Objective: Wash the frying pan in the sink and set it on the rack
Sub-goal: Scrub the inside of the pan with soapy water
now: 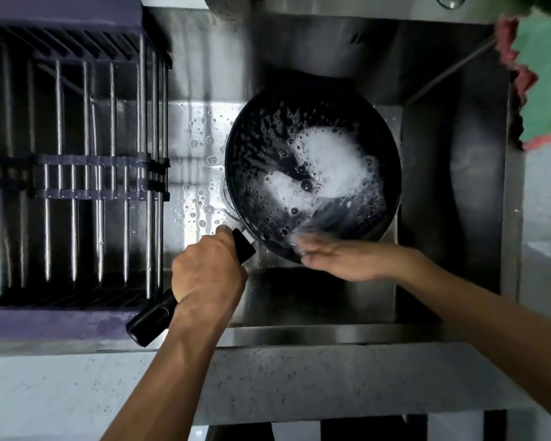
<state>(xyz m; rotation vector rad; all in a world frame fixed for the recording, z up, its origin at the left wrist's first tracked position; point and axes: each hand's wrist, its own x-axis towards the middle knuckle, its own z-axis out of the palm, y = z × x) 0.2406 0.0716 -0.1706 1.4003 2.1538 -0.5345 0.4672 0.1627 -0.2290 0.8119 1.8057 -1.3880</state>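
1. The left hand (209,268) is curled in a fist around a black handle (159,313), knuckles up, thumb pointing forward.
2. The left forearm rises from the bottom edge.
3. The right hand (337,259) is motion-blurred, fingers extended leftward; its forearm enters from the right.

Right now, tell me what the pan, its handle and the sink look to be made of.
Pan: dark, probably nonstick-coated metal; glossy black under foam.
Handle: black, likely plastic; smooth with a dull sheen.
Sink: stainless steel, brushed; grey with streaky reflections.
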